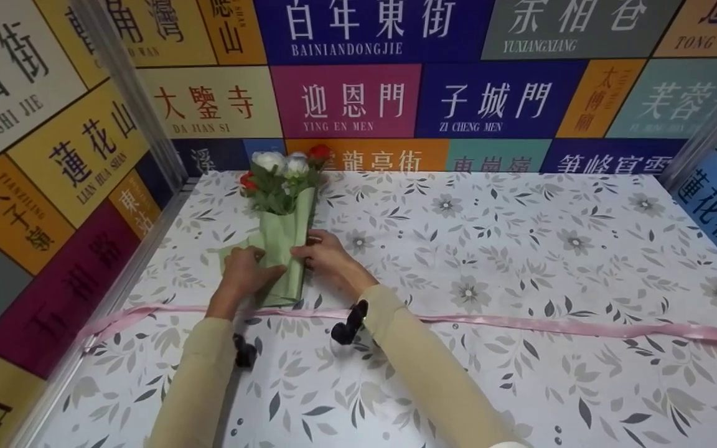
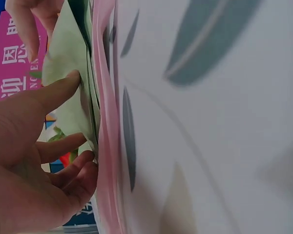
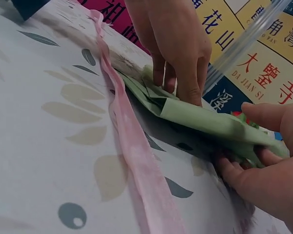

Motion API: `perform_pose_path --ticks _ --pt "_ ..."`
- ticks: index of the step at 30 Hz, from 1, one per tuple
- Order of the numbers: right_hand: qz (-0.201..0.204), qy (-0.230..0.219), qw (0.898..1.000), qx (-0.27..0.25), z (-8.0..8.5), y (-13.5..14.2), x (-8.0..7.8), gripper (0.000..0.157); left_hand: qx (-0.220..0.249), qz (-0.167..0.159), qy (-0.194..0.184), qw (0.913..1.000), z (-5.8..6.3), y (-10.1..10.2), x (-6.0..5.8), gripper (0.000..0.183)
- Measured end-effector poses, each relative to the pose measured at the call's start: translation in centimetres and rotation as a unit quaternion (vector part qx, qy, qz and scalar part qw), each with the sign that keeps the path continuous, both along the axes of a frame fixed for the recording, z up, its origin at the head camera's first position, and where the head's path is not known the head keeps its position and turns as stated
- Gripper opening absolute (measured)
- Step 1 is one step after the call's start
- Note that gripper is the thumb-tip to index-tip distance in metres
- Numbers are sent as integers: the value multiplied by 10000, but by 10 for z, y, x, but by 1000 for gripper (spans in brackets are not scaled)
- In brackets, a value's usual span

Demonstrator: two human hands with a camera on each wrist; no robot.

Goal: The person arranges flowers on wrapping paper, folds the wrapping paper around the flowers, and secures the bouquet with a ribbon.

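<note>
A bouquet of white and red flowers (image 1: pixel 269 163) lies in green wrapping paper (image 1: pixel 281 236) at the table's left side. My left hand (image 1: pixel 245 274) holds the paper's left part, its thumb (image 2: pixel 63 90) pressed on the sheet and its other fingers at the edge. On the opposite side my right hand (image 1: pixel 328 256) grips the rolled right edge of the paper, thumb above and fingers underneath. In the right wrist view the folded paper (image 3: pixel 200 117) runs between both hands. Most of the stems are hidden inside the wrap.
A long pink ribbon (image 1: pixel 520 322) stretches across the table just below the bouquet's lower end, passing near both wrists. The table (image 1: pixel 458 386) has a floral cover. Sign-patterned panels (image 1: pixel 346 99) stand behind and at the sides.
</note>
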State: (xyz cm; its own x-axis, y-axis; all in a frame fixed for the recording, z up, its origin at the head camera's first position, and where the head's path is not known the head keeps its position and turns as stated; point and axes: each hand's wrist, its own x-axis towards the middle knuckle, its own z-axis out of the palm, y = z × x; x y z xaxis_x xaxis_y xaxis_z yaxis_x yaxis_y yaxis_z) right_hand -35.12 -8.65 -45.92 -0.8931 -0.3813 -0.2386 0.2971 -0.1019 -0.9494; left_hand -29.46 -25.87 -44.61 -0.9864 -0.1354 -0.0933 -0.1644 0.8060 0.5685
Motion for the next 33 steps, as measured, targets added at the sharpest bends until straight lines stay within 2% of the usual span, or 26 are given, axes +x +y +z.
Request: perform_pose_path --ticks 7,9,15,19,23,27,29,33 --pt "-434 -295 9982 -289 -3 7 -1 63 3 -95 210 9997 -2 17 1 67" --pt "-572 -395 9969 -379 -5 11 -1 67 24 -38 228 9997 -2 21 1 68" --pt "-604 -541 9929 -868 -9 21 -4 71 253 189 229 9992 -1 33 4 76" --pt "-595 -472 9919 -1022 -11 30 -4 72 358 332 264 9985 -1 45 5 79" --pt "-649 -428 9900 -1181 -10 42 -2 75 556 397 524 9963 -2 59 5 81" --pt "-715 -119 9868 -1451 -5 54 0 76 1136 622 859 9879 1 73 5 79" --pt "-772 58 9844 -1577 -2 58 1 76 1405 782 903 9828 5 80 6 79" --pt "-994 247 9823 -1569 2 67 4 77 1474 805 964 9811 9 94 7 76"
